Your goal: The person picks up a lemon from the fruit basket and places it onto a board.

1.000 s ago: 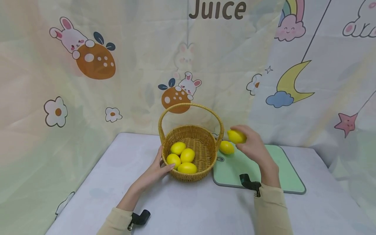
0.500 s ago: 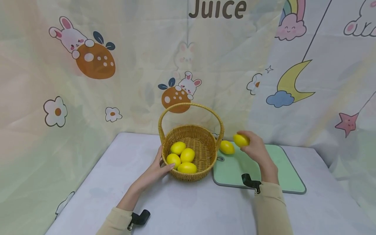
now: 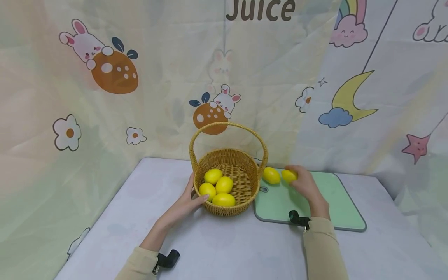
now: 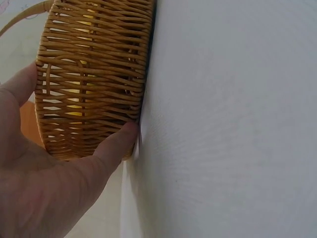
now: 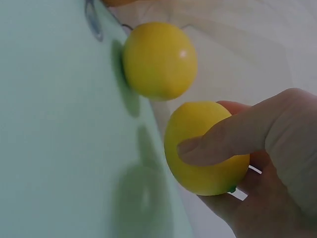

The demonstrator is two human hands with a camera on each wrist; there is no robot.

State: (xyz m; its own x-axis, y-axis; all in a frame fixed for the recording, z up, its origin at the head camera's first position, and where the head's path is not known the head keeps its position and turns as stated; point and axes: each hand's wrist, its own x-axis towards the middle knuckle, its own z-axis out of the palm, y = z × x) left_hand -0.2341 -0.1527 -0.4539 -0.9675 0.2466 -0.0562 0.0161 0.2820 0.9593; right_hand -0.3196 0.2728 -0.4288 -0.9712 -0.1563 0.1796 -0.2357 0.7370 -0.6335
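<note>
A round wicker basket (image 3: 226, 211) with a tall arched handle stands on the table, several yellow lemons (image 3: 224, 184) lying in its left part. My left hand (image 3: 182, 207) grips the basket's left side; in the left wrist view its digits span the woven wall (image 4: 94, 84) from rim to base. My right hand (image 3: 308, 187) holds another lemon (image 5: 205, 171) low over the back of a green cutting board (image 3: 278, 206), the thumb across its side. Beside it, between that hand and the basket, a second lemon (image 5: 159, 60) sits on the board.
The grey-rimmed board lies just right of the basket on a white-covered table (image 3: 227, 249). A printed cloth backdrop (image 3: 168, 77) with rabbits, flowers and a moon hangs directly behind the table. Each wrist carries a small black camera mount (image 3: 168, 258).
My right hand has moved down and slightly right with its lemon, from above the board's back edge to close over the board. The left hand and basket have stayed in place.
</note>
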